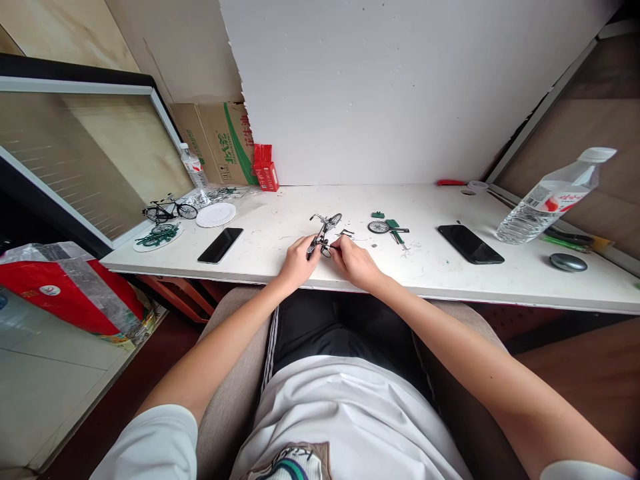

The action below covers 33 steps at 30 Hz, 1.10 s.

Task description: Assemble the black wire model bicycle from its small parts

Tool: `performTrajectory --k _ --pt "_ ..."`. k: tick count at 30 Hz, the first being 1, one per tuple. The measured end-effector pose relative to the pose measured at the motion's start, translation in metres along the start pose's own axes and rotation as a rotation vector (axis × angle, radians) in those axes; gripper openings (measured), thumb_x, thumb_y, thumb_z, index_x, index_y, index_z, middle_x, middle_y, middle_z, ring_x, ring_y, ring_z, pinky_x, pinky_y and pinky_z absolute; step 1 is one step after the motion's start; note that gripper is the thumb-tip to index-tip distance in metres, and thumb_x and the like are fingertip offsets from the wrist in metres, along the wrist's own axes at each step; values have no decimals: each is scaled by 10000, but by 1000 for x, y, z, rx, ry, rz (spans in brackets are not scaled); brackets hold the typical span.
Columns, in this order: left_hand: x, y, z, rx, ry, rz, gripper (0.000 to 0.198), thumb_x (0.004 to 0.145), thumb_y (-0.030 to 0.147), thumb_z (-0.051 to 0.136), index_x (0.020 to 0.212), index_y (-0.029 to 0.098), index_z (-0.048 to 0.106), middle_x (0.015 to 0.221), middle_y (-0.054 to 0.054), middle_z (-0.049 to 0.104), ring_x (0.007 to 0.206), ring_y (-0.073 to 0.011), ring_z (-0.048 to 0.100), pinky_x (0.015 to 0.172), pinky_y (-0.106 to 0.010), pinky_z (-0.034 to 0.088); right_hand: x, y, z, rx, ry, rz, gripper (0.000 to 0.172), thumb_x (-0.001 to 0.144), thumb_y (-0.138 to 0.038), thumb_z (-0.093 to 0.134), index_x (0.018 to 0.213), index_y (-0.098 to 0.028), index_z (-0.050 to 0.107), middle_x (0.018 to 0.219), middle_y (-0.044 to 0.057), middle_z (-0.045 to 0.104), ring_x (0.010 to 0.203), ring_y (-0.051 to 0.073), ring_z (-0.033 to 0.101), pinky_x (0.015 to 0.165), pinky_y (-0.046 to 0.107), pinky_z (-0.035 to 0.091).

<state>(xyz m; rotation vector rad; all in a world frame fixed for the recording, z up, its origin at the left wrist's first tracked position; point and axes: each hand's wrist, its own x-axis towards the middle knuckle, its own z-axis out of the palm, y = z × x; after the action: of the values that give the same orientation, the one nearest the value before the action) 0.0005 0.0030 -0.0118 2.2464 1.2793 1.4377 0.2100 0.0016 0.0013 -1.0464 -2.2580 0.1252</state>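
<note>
A small black model bicycle (324,233) stands tilted on the white table (430,273) near its front edge. My left hand (296,261) is closed on the bicycle's rear end. My right hand (353,259) pinches a small part or tool against the bicycle's rear wheel; what it holds is too small to name. A loose wheel (379,227) and green frame pieces (395,229) lie just right of the bicycle.
Two black phones (221,245) (470,243) lie on either side. A finished model bicycle (170,210), a white plate (216,215) and a plate of green parts (158,237) sit at the left. A water bottle (550,198) lies at the right beside a grey mouse (567,262).
</note>
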Motion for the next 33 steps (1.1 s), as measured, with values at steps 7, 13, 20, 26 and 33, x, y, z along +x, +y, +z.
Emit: performTrajectory --k 7,13,20,26,33 --pt "-1 2 -1 26 -6 22 368 1071 258 549 1402 185 691 1266 -144 772 1157 -265 741 1027 -396 599 -1 -2 0 -107 -8 51 299 1167 -453 280 1043 -252 462 924 98 723 680 241 603 603 324 338" --pt "-1 1 0 40 -15 34 367 1053 236 563 1391 188 698 1258 -141 775 1153 -270 741 1043 -407 592 1 2 0 -106 -19 68 374 1171 -490 252 1022 -248 496 820 73 697 639 236 572 596 322 318" --pt "0 -3 2 9 -19 26 342 1060 247 564 1362 183 711 1273 -139 776 1175 -262 742 1048 -397 598 2 -5 -1 -54 -21 12 375 1172 -430 296 1135 -205 594 985 129 737 810 253 655 687 327 426" --pt "-2 0 1 38 -33 71 360 1072 256 542 1391 179 688 1273 -153 760 1189 -269 735 1060 -410 587 1 3 -2 5 -71 22 437 1174 -429 315 1062 -204 672 837 86 752 702 228 654 699 317 429" --pt "-1 1 1 -34 -34 31 340 1065 283 570 1364 202 710 1279 -141 769 1182 -263 741 1059 -408 600 2 4 -7 198 -97 77 498 1170 -491 326 1017 -213 710 838 54 763 707 204 661 729 313 448"
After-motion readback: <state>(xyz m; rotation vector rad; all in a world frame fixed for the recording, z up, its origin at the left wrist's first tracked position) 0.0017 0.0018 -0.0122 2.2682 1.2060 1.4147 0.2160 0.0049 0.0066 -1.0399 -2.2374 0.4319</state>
